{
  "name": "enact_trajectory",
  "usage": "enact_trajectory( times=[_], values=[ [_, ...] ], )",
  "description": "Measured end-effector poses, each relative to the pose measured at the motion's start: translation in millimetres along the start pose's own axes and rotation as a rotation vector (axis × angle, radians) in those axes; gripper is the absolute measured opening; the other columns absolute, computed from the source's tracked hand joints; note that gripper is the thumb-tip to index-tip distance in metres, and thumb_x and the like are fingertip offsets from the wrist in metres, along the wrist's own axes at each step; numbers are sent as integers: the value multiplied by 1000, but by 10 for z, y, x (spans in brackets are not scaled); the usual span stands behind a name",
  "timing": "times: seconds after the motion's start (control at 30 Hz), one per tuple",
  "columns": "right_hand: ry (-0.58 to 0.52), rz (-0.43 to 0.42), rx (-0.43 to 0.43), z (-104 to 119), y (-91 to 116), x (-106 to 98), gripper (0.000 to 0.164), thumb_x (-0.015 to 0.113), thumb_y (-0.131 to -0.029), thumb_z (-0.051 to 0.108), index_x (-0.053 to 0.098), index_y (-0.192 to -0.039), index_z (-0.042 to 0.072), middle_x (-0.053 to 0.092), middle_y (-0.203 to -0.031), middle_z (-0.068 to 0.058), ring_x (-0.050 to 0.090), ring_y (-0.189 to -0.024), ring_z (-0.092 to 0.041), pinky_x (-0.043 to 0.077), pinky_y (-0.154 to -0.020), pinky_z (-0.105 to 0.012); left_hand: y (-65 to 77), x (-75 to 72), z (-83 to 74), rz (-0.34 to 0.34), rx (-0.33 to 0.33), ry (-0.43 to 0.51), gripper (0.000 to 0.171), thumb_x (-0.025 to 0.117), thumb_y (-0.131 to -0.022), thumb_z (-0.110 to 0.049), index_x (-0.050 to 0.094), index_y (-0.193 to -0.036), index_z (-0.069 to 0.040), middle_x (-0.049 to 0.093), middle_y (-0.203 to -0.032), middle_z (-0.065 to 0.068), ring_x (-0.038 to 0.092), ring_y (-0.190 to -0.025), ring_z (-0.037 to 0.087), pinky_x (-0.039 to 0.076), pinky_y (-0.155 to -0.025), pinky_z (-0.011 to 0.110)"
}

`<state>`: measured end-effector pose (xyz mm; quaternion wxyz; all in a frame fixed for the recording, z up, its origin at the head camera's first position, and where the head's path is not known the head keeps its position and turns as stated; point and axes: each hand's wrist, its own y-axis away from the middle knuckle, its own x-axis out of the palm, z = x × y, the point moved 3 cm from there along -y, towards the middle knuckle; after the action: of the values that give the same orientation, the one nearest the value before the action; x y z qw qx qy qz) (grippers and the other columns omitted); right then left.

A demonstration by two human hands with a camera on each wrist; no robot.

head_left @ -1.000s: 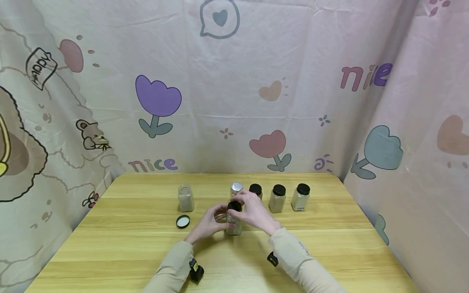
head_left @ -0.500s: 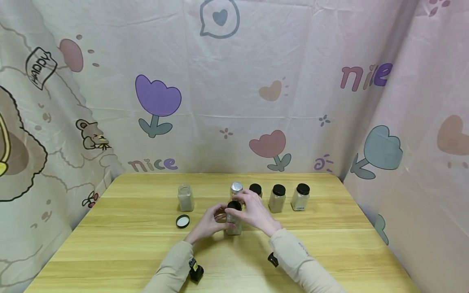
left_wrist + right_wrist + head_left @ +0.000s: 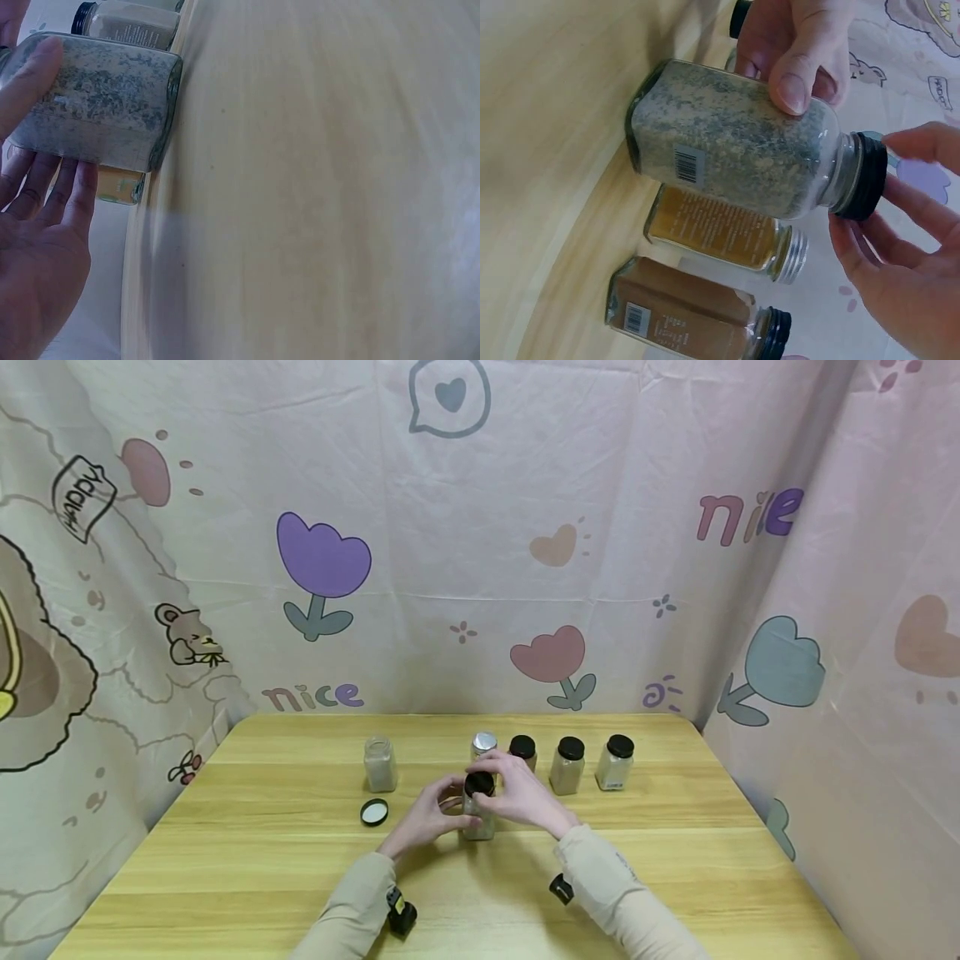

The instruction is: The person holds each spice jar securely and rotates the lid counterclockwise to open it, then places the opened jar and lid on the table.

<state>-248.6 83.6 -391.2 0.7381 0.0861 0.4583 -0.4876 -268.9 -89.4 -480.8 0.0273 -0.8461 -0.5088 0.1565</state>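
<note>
A square glass jar (image 3: 727, 142) filled with grey-green speckled granules stands upright on the wooden table before me. My left hand (image 3: 427, 817) holds its body, thumb on the near side and fingers around the other. On top of the jar is a black screw lid (image 3: 864, 178), pinched at its rim between the thumb and fingers of my right hand (image 3: 521, 795). The left wrist view shows the jar from the side, its lid end cut off by the frame edge. To the left, an uncapped jar (image 3: 380, 767) of pale powder stands behind a loose black lid (image 3: 374, 812), white inside facing up.
Behind my hands stands a silver-capped jar (image 3: 716, 225) of yellow powder, beside a black-capped jar of brown powder (image 3: 690, 311). Farther right are two more black-capped jars, one beige (image 3: 567, 768) and one pale (image 3: 616, 764). A printed cloth (image 3: 465, 552) hangs behind the table.
My right thumb and fingers have shifted around the black lid, the thumb first leftward, then back to the right. The left hand and the jar stay where they were.
</note>
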Motion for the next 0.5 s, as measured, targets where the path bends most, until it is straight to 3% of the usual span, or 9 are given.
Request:
enact_trajectory(
  times=[0.1,0.23,0.33,0.5],
  values=[
    [19,-28,36,-22,14,11,44,78,-87,23,68,-126,4,65,-128,-14,59,-121,-32,50,-105,-53,-4,5,6,0,-7,11,57,81,-84,-9,54,-132,4,59,-133,24,59,-128,38,51,-112,41],
    [64,-89,66,-38,10,23,45,82,-84,34,72,-119,6,69,-114,-9,61,-105,-28,49,-94,-45,-3,8,1,3,-10,30,59,82,-83,-7,53,-132,4,59,-133,24,59,-127,37,51,-111,38],
    [84,-116,60,-28,-8,23,42,84,-82,33,74,-112,6,70,-104,-5,61,-93,-25,47,-84,-35,2,7,-12,3,-7,36,59,82,-82,-6,53,-132,5,59,-133,25,60,-126,35,52,-110,35],
    [52,-99,39,-21,-17,12,35,83,-82,21,74,-112,4,71,-108,-6,63,-96,-22,52,-82,-31,7,3,-14,4,-3,27,58,81,-82,-5,53,-131,6,59,-132,25,60,-125,36,53,-109,34]
  ],
)
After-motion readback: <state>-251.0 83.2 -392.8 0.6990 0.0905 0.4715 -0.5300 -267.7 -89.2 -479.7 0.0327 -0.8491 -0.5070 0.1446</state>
